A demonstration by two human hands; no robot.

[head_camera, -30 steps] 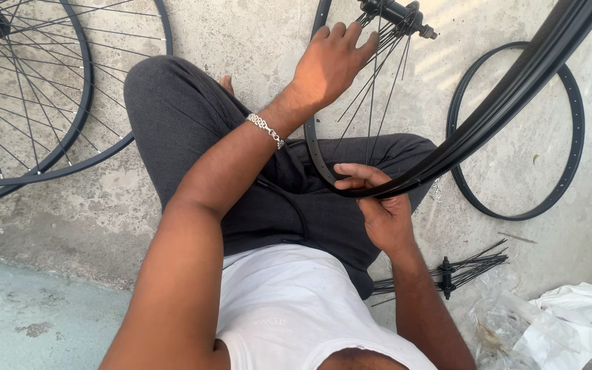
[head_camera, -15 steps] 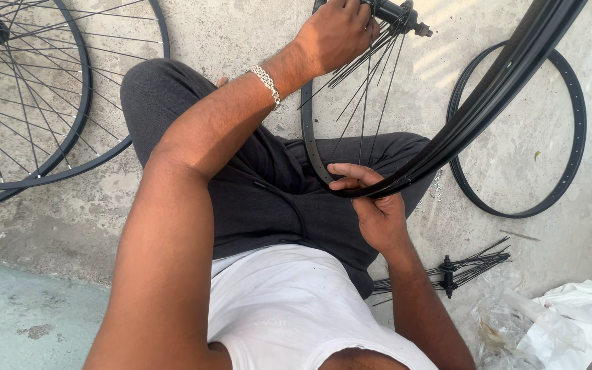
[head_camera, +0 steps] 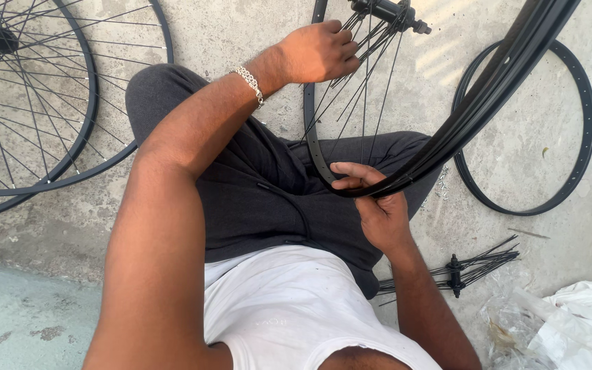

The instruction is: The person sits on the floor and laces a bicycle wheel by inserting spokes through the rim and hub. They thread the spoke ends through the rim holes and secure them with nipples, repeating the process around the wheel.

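Right hand (head_camera: 377, 205) pinches the black bike rim (head_camera: 474, 116) at its low edge, over the lap. Left hand (head_camera: 318, 52), up and fwd vs a sec ago, now closes on loose spokes (head_camera: 364, 75) under the hub (head_camera: 386, 11); lacing under way.

Left hand (head_camera: 316, 53) reaches forward with fingers curled; right hand (head_camera: 375, 205) stays close, fingers pinched together.
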